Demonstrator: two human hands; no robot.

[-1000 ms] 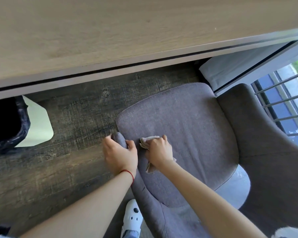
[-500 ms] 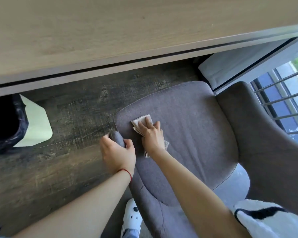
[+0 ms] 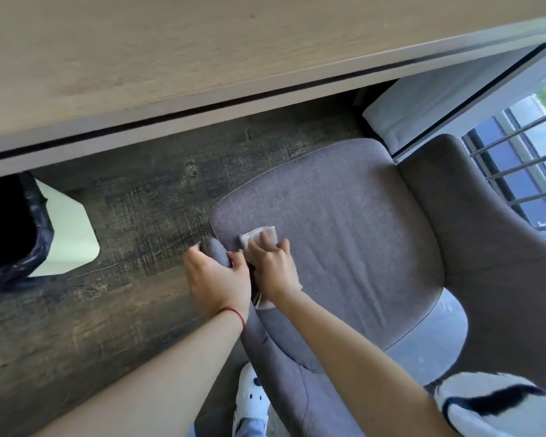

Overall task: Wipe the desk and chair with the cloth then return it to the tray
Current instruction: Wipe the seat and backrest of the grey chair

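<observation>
A grey upholstered chair [image 3: 360, 234] stands below me, its seat facing up and its back to the right. My right hand [image 3: 273, 268] presses a small beige cloth [image 3: 260, 236] flat on the seat's near-left corner; most of the cloth is hidden under the palm. My left hand [image 3: 216, 279] grips the tip of the chair's left armrest [image 3: 215, 250]. The light wooden desk [image 3: 202, 52] fills the top of the view. No tray is in view.
A bin with a black liner [image 3: 10, 228] sits on the dark wood floor [image 3: 123, 216] at the left, under the desk edge. A window with railings [image 3: 524, 171] is at the right. My white shoe [image 3: 249, 402] stands beside the chair's base.
My right hand pushed the cloth forward along the seat's left edge toward the front corner. My left hand kept its grip on the armrest tip.
</observation>
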